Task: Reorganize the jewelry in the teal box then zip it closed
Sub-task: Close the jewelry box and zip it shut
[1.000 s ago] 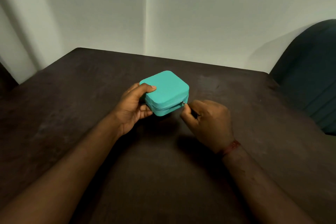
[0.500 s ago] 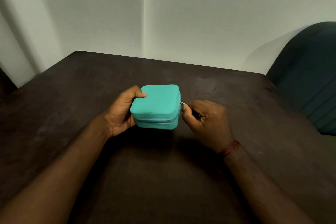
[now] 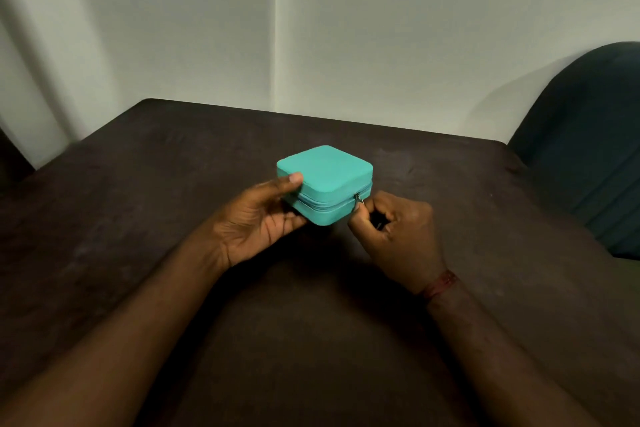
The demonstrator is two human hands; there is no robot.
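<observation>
A small square teal box [image 3: 327,172] with rounded corners sits in the middle of the dark table [image 3: 138,184], its lid down. My left hand [image 3: 256,222] holds its left side, thumb on the lid and fingers under the near edge. My right hand [image 3: 398,236] pinches the small metal zip pull [image 3: 358,199] at the box's near right corner. The zip line along the near side looks closed. No jewelry is visible.
A dark green chair back [image 3: 588,142] stands past the table's right edge. Pale walls meet in a corner behind the table's far edge. A red band [image 3: 440,284] circles my right wrist.
The box has been turned between my hands, first square to me, now corner toward me. My right hand kept hold of the zip pull throughout.
</observation>
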